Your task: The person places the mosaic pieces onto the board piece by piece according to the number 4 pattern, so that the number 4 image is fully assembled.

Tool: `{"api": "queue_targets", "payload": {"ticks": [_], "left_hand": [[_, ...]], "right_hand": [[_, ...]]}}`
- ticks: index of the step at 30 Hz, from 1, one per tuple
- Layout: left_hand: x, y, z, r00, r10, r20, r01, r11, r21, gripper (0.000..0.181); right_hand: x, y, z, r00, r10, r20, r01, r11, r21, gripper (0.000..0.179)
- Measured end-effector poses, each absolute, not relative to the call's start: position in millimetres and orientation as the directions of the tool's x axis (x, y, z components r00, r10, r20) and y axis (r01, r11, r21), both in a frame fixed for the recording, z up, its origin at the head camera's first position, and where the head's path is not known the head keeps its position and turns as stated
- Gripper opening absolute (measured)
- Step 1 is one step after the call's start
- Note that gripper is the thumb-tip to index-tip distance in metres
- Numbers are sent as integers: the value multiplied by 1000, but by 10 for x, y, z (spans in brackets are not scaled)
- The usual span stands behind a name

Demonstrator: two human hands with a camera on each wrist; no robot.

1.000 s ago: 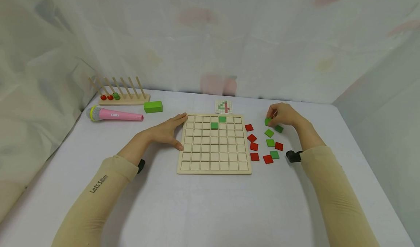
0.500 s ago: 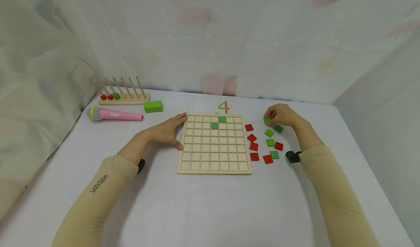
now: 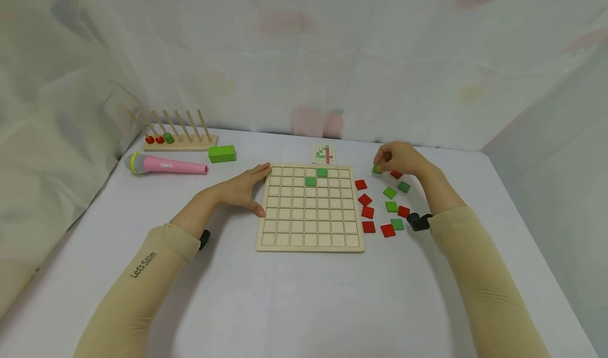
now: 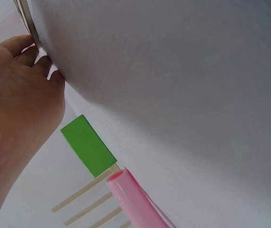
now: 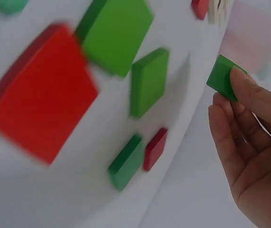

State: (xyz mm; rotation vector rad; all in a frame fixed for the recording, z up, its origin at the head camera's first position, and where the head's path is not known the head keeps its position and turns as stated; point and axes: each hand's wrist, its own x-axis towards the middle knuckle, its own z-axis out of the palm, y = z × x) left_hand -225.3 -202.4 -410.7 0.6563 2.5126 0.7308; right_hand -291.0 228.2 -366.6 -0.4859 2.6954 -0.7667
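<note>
White-covered tabletop point(image 3: 304, 300), pale blotched curtain point(image 3: 228, 57) behind. Clock positions read from the centre of the grid board point(image 3: 311, 214), flat mid-view. Left hand point(image 3: 239, 189) at 9–10 o'clock, fingers straight and spread, thumb and fingertips touching the board's edge. Right hand point(image 3: 401, 159) at 2 o'clock, pinching a green tile point(image 5: 222, 76) between thumb and fingers, tile apart from the board. Placed tiles point(image 3: 311, 181), two, both green, sit in cells toward 12 and 1. Pattern card point(image 3: 324, 154) at 12–1, past the far edge; print is small, looks like green and red squares. Loose red tiles point(image 3: 368, 212) and loose green tiles point(image 3: 391, 206) scattered 2 to 4. Toward 10: peg rack point(image 3: 185, 145), green block point(image 3: 222, 154), pink microphone point(image 3: 173, 165).
</note>
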Motion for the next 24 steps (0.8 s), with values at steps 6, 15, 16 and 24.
{"api": "queue_targets", "payload": {"ticks": [6,15,16,24], "left_hand": [[-2255,-2026,-4108,-788,552,-272,323,748,580,129],[-2246,-2019,-4095,-790,547,-278,313,749,584,129],[-2245,-2019,-4096,-790,546,-279,312,750,584,129],[-2248,-2014,-4095,-790,546,-280,315,752,579,129]], "right_hand": [[-2888,1981,-3607,-898,-414,-149,-262,776,-574,10],[-2819,1531,-3589,-853,-512,-102,-333,683,-650,11],[-2815,1488,-3595,-846,-523,-100,-339,674,-656,10],[-2780,1196,-3648,-800,-592,-91,-377,615,-692,10]]}}
